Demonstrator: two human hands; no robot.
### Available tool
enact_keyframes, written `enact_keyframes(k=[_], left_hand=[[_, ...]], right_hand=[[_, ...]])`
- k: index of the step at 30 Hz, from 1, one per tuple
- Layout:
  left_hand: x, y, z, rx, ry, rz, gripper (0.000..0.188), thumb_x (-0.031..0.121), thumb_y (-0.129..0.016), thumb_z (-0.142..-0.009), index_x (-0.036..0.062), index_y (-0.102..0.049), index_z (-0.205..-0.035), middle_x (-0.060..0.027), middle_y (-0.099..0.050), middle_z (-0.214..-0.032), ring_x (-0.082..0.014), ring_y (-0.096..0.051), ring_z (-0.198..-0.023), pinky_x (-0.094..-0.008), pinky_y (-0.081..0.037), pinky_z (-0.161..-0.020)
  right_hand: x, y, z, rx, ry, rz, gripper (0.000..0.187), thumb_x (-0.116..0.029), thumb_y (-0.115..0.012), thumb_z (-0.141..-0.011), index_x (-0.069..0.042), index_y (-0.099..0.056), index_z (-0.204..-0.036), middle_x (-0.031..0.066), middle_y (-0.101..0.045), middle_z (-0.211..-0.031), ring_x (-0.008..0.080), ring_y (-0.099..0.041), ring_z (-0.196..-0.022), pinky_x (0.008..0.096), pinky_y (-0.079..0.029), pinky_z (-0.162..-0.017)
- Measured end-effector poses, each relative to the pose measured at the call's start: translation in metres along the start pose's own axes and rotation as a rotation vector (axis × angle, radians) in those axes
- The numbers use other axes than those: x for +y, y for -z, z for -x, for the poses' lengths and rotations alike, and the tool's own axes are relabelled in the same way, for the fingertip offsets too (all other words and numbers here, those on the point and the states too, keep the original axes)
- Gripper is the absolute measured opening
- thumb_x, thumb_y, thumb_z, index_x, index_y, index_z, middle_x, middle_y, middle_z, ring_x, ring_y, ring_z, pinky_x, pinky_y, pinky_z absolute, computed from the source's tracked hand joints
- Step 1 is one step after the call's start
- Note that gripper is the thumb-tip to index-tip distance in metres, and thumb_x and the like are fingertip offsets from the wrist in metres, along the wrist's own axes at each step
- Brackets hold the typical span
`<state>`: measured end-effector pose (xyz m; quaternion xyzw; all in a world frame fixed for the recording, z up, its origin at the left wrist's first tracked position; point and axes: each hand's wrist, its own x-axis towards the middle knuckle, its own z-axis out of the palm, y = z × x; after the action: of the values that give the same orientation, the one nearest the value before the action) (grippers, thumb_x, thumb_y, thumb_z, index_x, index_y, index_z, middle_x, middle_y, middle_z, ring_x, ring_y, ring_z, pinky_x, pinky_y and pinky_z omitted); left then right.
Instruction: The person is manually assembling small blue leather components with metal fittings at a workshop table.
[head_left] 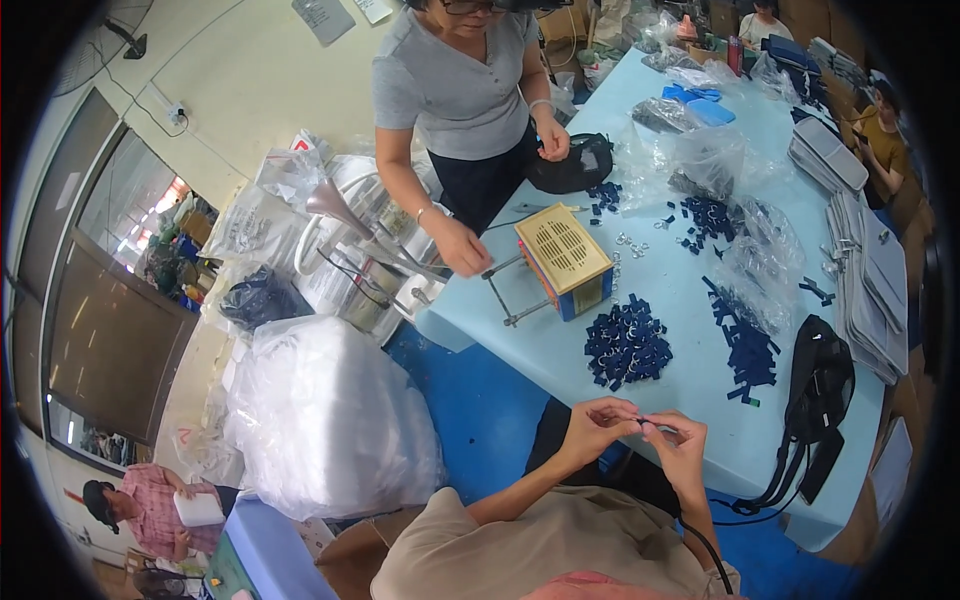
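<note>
At the near edge of the pale blue table (pixel 680 285), both forearms are raised from the near side, and the hands are brought together just short of the cloth-covered top. The left hand (pixel 597 427) is reached in from the left, its wrist bent and its fingers angled rightward; the right hand (pixel 680 440) is held more upright, its fingers turned leftward to meet it. Between the fingertips of both, a small dark piece (pixel 641 421) is pinched, thumbs and fingers being closed on it with the tips almost touching; its exact shape is hidden by the fingers.

Just beyond the hands, a heap of dark blue pieces (pixel 627 342) is spread on the table, and farther right a longer heap (pixel 748 357) is laid out. A box with a slotted top (pixel 564 248) is placed on the far left, with a co-worker's hand (pixel 464 250) held near its metal frame (pixel 512 318).
</note>
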<state>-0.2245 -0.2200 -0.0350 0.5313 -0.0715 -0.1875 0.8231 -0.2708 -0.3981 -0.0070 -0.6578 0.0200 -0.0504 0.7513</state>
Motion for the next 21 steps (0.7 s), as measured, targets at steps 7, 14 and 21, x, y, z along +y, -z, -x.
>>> enact_keyframes(k=[7, 14, 21], left_hand=[[-0.005, -0.011, 0.002, 0.013, -0.048, -0.058, 0.021, -0.001, -0.076, -0.087, -0.0029, -0.070, -0.107, -0.0081, -0.072, -0.100, -0.0110, -0.066, -0.091, -0.0250, -0.054, -0.083], [-0.009, -0.024, 0.006, 0.060, -0.032, 0.014, 0.019, 0.001, -0.075, -0.088, -0.0024, -0.071, -0.106, -0.0055, -0.070, -0.098, -0.0102, -0.065, -0.091, -0.0241, -0.052, -0.083], [0.061, 0.027, -0.021, 0.281, -0.270, -0.327, 0.009, 0.004, -0.070, -0.092, -0.0008, -0.071, -0.100, -0.0071, -0.072, -0.093, -0.0122, -0.067, -0.083, -0.0274, -0.054, -0.079]], right_hand=[[-0.001, -0.002, 0.005, 0.088, 0.094, 0.057, 0.010, 0.005, -0.070, -0.087, 0.003, -0.073, -0.097, 0.0104, -0.069, -0.093, 0.0132, -0.066, -0.081, 0.0231, -0.054, -0.063], [-0.002, -0.011, 0.010, 0.227, 0.166, 0.099, 0.007, 0.004, -0.070, -0.088, 0.003, -0.071, -0.095, 0.0075, -0.067, -0.092, 0.0120, -0.064, -0.082, 0.0217, -0.049, -0.064], [0.013, 0.024, 0.004, 0.184, 0.034, 0.103, 0.005, -0.004, -0.072, -0.090, 0.001, -0.071, -0.092, 0.0047, -0.068, -0.088, 0.0101, -0.063, -0.081, 0.0221, -0.049, -0.065]])
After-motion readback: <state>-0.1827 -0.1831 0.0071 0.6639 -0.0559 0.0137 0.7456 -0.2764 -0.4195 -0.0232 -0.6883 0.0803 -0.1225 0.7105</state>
